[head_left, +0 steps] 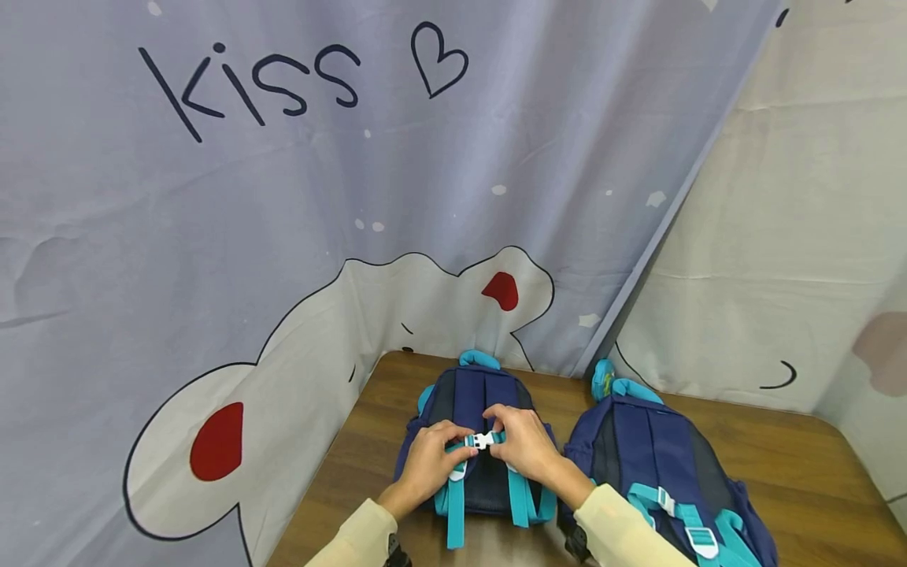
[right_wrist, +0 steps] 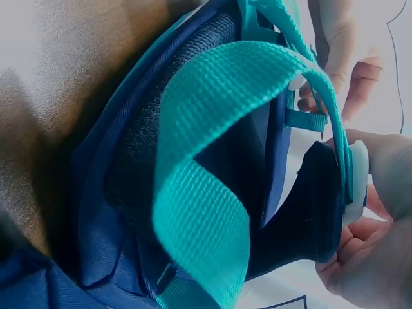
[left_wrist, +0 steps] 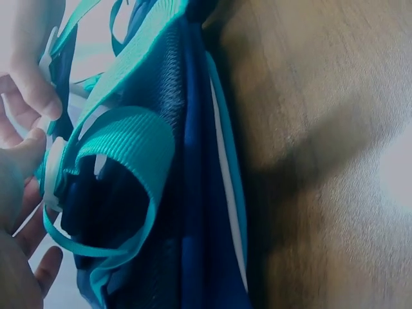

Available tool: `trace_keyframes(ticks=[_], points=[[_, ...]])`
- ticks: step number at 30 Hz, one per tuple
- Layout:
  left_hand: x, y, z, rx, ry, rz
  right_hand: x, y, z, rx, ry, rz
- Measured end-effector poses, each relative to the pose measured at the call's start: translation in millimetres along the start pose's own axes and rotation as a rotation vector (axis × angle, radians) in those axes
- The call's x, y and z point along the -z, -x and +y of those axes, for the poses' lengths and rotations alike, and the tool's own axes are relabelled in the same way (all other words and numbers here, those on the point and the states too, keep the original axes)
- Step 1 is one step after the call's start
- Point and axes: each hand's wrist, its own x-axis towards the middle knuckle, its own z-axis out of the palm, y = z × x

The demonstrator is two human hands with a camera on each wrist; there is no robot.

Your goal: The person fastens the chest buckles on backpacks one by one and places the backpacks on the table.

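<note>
A navy backpack [head_left: 489, 390] with teal straps lies on the table, its strap side facing up. Across its middle runs a teal chest strap with a white side-release buckle [head_left: 483, 441], whose halves meet between the hands. My left hand [head_left: 428, 458] pinches the strap at the buckle's left end. From the other side, my right hand [head_left: 526, 442] pinches the right end with thumb and fingers. A looped teal webbing strap [left_wrist: 129, 129] and white strap adjuster [left_wrist: 55, 172] show in the left wrist view. The right wrist view has another adjuster [right_wrist: 357, 180] beside my right hand.
A second navy backpack [head_left: 659, 445] lies close on the right, with teal straps and a white buckle of its own. Both rest on a brown wooden table [head_left: 801, 465]. A printed curtain [head_left: 397, 173] hangs behind the table and along its left side.
</note>
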Motion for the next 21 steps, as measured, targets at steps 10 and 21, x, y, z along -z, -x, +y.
trace_keyframes(ticks=[10, 21], points=[[-10.0, 1.1, 3.5, 0.044, -0.038, 0.08, -6, -2, -5, -0.024, -0.021, 0.038], [-13.4, 2.8, 1.6, 0.027, -0.042, 0.068, -5, 1, -7, -0.02, -0.043, -0.004]])
